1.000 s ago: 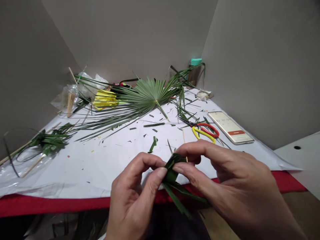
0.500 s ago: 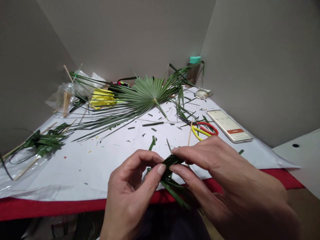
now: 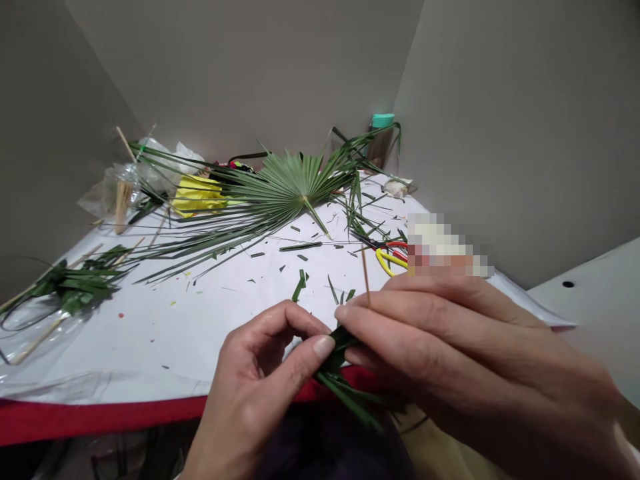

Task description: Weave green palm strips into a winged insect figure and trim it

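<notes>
Over the front edge of the table, my left hand [image 3: 267, 377] pinches a folded bundle of dark green palm leaf strips [image 3: 341, 339] between thumb and forefinger. Loose strip ends hang below it toward my lap. At the bundle's right end are the closed fingers of my right hand [image 3: 440, 333], gripping it from above; its thumb is mostly hidden underneath. A thin wooden stick [image 3: 366, 277] rises upright at the right fingers, its lower end hidden. Beyond the right hand lie scissors [image 3: 387, 259] with red and yellow handles, partly covered by a blurred patch.
A large fan palm leaf [image 3: 300, 183] spreads across the white-covered table [image 3: 150, 333], among leaf scraps. Left lie woven leaf pieces on sticks [image 3: 83, 283] and plastic bags. A yellow crumpled wrapper [image 3: 199, 195] and a teal-lidded bottle [image 3: 381, 143] stand farther back. Grey walls enclose the table.
My right hand has turned and shifted slightly down and right, its fingers now covering more of the leaf bundle. The left hand keeps its pinch. The view has shifted slightly.
</notes>
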Tool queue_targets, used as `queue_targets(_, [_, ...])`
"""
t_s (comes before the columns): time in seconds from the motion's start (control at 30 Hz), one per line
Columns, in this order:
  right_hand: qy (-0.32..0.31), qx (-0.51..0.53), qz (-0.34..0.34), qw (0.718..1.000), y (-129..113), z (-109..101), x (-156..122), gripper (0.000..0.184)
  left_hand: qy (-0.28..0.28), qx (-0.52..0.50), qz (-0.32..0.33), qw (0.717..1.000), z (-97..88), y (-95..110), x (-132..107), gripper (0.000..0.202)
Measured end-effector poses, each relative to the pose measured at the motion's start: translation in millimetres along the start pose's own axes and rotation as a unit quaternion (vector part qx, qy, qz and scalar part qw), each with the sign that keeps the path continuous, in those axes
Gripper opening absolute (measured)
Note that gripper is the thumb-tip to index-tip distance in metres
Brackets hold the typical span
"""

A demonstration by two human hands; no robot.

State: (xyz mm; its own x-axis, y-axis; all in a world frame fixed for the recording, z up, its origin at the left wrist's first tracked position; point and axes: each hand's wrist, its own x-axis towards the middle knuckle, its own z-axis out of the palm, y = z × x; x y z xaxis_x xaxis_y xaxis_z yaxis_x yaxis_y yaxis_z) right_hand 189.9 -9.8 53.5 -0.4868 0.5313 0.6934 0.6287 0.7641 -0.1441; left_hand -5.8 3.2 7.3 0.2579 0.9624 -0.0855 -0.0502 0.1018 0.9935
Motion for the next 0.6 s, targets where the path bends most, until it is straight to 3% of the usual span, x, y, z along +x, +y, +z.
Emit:
queue_targets(0.13, [-0.016, -0.03, -0.039, 0.999, 7.9, -7.0, 3.0, 0.013, -0.041, -0.057, -0.044, 0.997, -0.5, 0.1, 0.9, 0.02])
queue_targets(0.23, [-0.019, -0.04, -0.062, 0.997, 12.3, -6.1, 0.7, 0.019, -0.046, -0.093, -0.054, 0.993, 2.0, 0.4, 2.4, 0.017])
queue_targets(0.4, [0.026, -0.069, -0.068, 0.995, 16.1, 0.4, -5.9, 0.033, -0.011, -0.087, -0.051, 0.995, 8.9, 1.7, 0.9, 0.019])
queue_targets(0.6, [0.017, -0.108, -0.098, 0.989, 17.1, -1.1, -2.6, 0.04, 0.036, -0.08, -0.003, 0.996, 11.5, 0.5, 2.7, 0.009])
